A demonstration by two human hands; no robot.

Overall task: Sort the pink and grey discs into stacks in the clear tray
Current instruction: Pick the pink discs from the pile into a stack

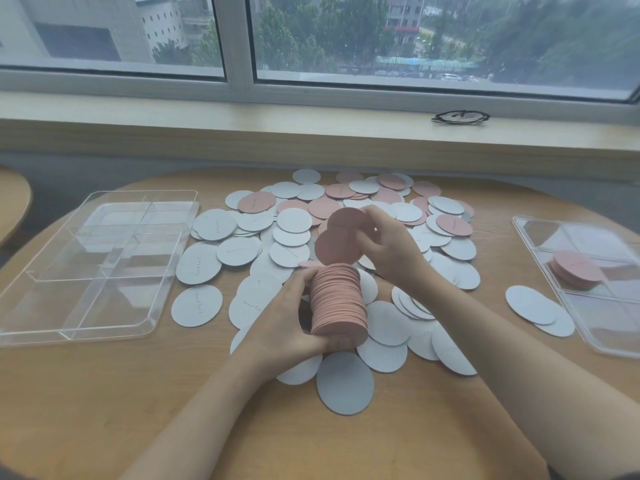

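Mid-table, the left hand (pixel 287 317) grips a tall pink stack (pixel 338 301) just above the loose discs, fingers curled round its side and base. Over it the right hand (pixel 388 247) pinches a few pink discs (pixel 341 237), fanned and tilted, their lower edges almost touching the stack's top. Grey discs (pixel 228 251) lie scattered across the middle of the table with more pink ones (pixel 256 201) toward the far edge. A clear tray (pixel 104 268) sits at the left edge, nothing in its compartments; a second tray (pixel 595 282) at the right edge holds a short pink pile (pixel 576 270).

To seat these well, I would level the fan first, then square it against the left fingers so no disc overhangs. The stack looks tall enough to slip; unloading it into a tray soon seems wise.
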